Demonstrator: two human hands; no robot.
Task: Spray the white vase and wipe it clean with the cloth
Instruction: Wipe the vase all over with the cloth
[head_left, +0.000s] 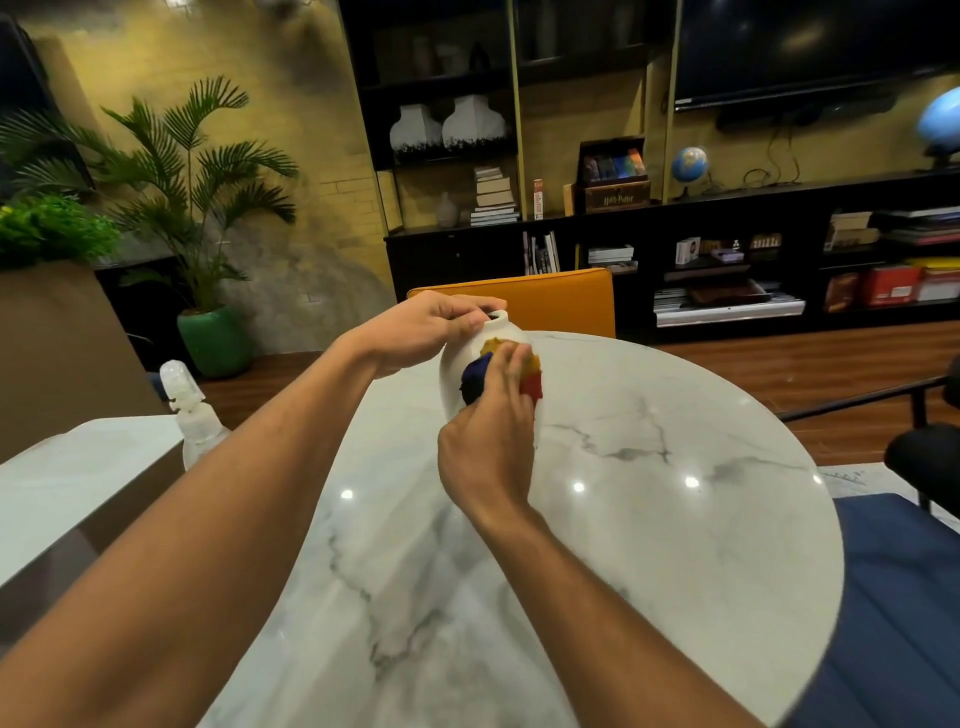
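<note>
- From my feed I see a round marble table (649, 519) in a room lined with dark shelving.
- The white vase (453, 364) is over the table's far part; I cannot see its base behind the right hand.
- The left hand (431, 327) grips the vase's neck, fingers curled at the rim.
- The right hand (488, 441) clutches 1 bunched navy, red and yellow cloth (531, 383), pressed against the vase's side.
- The spray bottle (195, 421) stands well left of the vase.
- An orange chair (550, 297) sits just behind the vase.
</note>
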